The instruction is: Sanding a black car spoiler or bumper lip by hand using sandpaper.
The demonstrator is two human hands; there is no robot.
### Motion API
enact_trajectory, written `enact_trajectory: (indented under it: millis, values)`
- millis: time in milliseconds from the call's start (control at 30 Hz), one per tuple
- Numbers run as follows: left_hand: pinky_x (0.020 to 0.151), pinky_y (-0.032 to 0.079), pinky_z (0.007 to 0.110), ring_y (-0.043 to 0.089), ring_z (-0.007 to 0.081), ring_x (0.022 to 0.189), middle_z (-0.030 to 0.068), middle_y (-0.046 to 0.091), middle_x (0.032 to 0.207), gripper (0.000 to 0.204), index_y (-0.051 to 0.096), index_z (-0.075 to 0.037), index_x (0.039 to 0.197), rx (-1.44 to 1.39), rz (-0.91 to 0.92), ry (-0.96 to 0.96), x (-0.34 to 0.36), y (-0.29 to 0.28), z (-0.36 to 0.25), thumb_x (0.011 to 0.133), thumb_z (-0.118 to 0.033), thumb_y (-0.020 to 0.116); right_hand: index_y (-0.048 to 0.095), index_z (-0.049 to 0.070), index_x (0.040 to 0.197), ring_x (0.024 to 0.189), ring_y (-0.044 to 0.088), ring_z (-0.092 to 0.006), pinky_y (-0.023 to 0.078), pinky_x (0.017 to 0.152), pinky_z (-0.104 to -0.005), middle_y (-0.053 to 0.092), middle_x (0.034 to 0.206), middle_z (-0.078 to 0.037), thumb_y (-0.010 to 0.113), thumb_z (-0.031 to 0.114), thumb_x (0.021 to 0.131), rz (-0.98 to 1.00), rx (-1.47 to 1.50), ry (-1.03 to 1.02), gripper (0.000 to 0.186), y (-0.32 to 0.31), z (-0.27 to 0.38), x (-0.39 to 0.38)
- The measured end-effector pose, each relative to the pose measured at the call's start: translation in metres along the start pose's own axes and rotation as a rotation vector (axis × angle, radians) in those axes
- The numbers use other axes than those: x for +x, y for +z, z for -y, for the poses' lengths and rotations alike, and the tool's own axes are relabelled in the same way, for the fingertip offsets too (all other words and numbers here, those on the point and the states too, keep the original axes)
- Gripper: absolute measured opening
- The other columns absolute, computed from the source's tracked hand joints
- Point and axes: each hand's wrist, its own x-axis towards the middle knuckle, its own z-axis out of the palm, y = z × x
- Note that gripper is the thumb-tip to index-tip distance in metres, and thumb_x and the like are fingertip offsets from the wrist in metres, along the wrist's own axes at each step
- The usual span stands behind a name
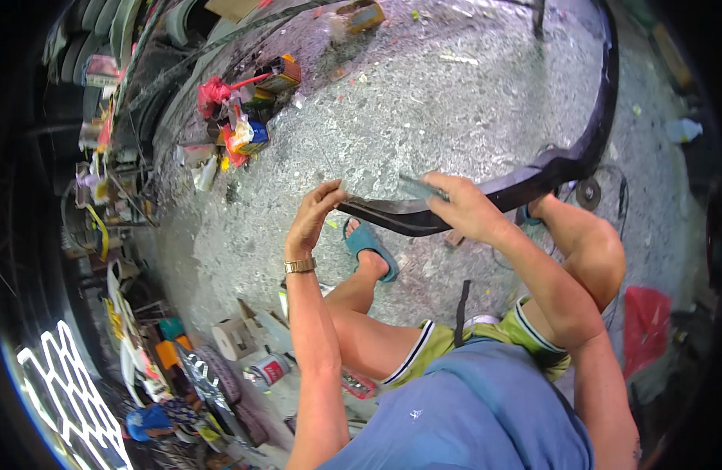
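A long, curved black trim strip, like a car bumper lip (561, 166), sweeps from the far right round to a near end in front of me. My left hand (311, 216), with a gold watch at the wrist, is closed at that near end, fingertips on its tip. Over the strip's near stretch, my right hand (467, 208) grips a thin, flat grey tool (420, 187). Motion blurs this tool, so its exact kind is unclear. The face under my right hand is partly hidden.
Small boxes (279, 73) and red plastic (213, 94) lie on the rough floor at the far left. A paint can (268, 369) and a paper roll (233, 338) stand near my left. A red sheet (645, 329) lies at right, near a round disc (588, 193) and a cable.
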Motion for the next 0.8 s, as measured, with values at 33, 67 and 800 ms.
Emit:
enact_trajectory:
  millis: [33,67,800]
  values:
    - [0.100,0.044,0.032,0.061,0.0171,0.111,0.0116,0.066,0.116,0.054,0.052,0.006,0.133,0.117,0.016,-0.001,-0.003,0.002,-0.001,0.091,-0.023,0.069,0.054,0.002,0.121,0.097,0.065,-0.0353,0.049,0.085,-0.0420,0.066,0.103,-0.022,0.053,0.005,0.086,-0.063,-0.110,-0.045,0.036,-0.001,0.005,0.011]
    - [0.102,0.043,0.033,0.059,0.0178,0.113,0.0125,0.064,0.120,0.063,0.046,0.005,0.139,0.081,0.061,-0.008,-0.004,0.005,-0.003,0.086,-0.017,0.075,0.053,0.002,0.133,0.103,0.065,-0.0292,0.049,0.091,-0.0379,0.066,0.113,-0.021,0.051,0.002,0.085,-0.111,-0.235,-0.009,0.048,-0.001,0.011,0.020]
    - [0.080,0.051,0.030,0.062,0.0166,0.089,0.0123,0.067,0.101,0.128,-0.004,-0.012,0.159,0.039,-0.094,0.107,-0.026,0.028,-0.015,0.071,-0.010,0.088,0.052,0.003,0.136,0.111,0.060,-0.0408,0.048,0.095,-0.0479,0.062,0.124,-0.024,0.048,-0.001,0.085,0.080,-0.701,-0.508,0.051,0.031,0.054,0.084]
